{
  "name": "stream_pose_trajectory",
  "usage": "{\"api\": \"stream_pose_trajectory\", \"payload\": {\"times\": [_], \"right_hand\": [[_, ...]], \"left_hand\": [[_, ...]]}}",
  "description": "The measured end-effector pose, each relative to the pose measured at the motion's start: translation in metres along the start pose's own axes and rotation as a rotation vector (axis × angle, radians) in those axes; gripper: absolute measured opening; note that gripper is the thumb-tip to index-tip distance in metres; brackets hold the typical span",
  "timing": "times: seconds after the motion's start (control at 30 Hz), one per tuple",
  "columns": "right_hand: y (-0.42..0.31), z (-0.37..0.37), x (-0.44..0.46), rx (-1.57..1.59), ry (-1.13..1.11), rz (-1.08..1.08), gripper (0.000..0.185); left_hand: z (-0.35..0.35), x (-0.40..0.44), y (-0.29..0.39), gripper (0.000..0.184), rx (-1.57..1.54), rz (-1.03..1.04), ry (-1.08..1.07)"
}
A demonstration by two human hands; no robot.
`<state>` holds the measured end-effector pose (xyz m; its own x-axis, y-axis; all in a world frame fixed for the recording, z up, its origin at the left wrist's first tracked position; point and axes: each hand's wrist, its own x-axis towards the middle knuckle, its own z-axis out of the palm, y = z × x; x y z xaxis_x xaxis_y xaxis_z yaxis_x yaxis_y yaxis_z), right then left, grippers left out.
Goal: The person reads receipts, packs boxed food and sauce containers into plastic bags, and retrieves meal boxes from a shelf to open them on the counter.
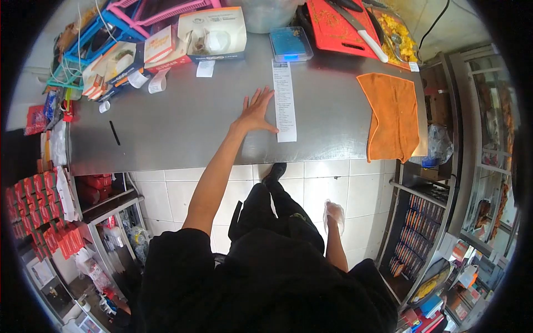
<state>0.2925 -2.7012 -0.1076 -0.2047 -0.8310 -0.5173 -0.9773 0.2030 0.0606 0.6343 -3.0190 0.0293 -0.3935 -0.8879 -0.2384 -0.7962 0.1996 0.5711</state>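
My left hand point(257, 112) reaches over the steel table with its fingers spread. Its thumb and fingertips are at the left edge of a long printed receipt point(286, 108), which lies flat on the tabletop. Down by my side, below the table's front edge, hangs my right hand point(333, 211) in a clear plastic glove. The glove blurs its fingers, so I cannot make out their pose. Just beyond the receipt's far end sits a clear plastic box with a blue lid point(290, 44).
An orange cloth point(391, 116) lies on the table's point(183, 133) right side. At the back are open cardboard boxes point(216, 33) with paper slips, a red cutting board point(340, 28), a knife point(363, 36) and a tray of yellow food point(397, 39). A black pen point(114, 133) lies at left.
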Motion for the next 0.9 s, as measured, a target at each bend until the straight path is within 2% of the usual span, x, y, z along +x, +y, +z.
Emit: {"api": "stream_pose_trajectory", "payload": {"times": [0.03, 0.13, 0.23, 0.33, 0.4, 0.47, 0.63, 0.73, 0.8, 0.87, 0.9], "right_hand": [[0.001, 0.004, -0.001, 0.024, -0.021, 0.032, 0.014], [0.008, 0.019, -0.002, -0.128, -0.103, -0.074, 0.017], [0.014, 0.046, -0.006, -0.097, -0.071, -0.038, 0.018], [0.009, 0.058, -0.011, -0.148, -0.126, 0.002, 0.018], [0.001, 0.049, -0.023, -0.108, -0.083, -0.021, 0.017], [-0.007, 0.049, -0.032, -0.085, -0.056, -0.050, 0.016], [-0.029, 0.067, -0.051, -0.133, -0.019, -0.166, 0.015], [-0.061, 0.053, -0.059, -0.069, -0.141, -0.158, 0.022], [-0.065, 0.144, -0.043, 0.102, -0.192, -0.058, 0.032], [-0.108, 0.087, -0.046, 0.207, -0.115, -0.176, 0.039], [-0.125, 0.089, -0.033, 0.237, -0.153, -0.168, 0.042]], "left_hand": [[0.000, 0.000, 0.000, 0.122, -0.004, -0.007, -0.007], [-0.001, -0.003, 0.000, 0.115, -0.018, 0.010, 0.022], [0.002, -0.012, -0.004, 0.092, -0.201, 0.062, 0.265], [0.011, -0.049, 0.003, 0.058, -0.232, 0.047, 0.614], [0.025, -0.088, 0.017, 0.036, -0.279, 0.029, 0.804], [0.048, -0.136, 0.027, 0.027, -0.361, -0.058, 0.821], [0.135, -0.242, 0.029, 0.020, -0.462, -0.292, 0.503], [0.212, -0.292, -0.002, 0.023, -0.504, -0.452, 0.269], [0.280, -0.322, -0.040, 0.026, -0.469, -0.458, 0.194], [0.336, -0.338, -0.072, 0.027, -0.495, -0.492, 0.154], [0.347, -0.336, -0.083, 0.028, -0.531, -0.503, 0.112]]}}
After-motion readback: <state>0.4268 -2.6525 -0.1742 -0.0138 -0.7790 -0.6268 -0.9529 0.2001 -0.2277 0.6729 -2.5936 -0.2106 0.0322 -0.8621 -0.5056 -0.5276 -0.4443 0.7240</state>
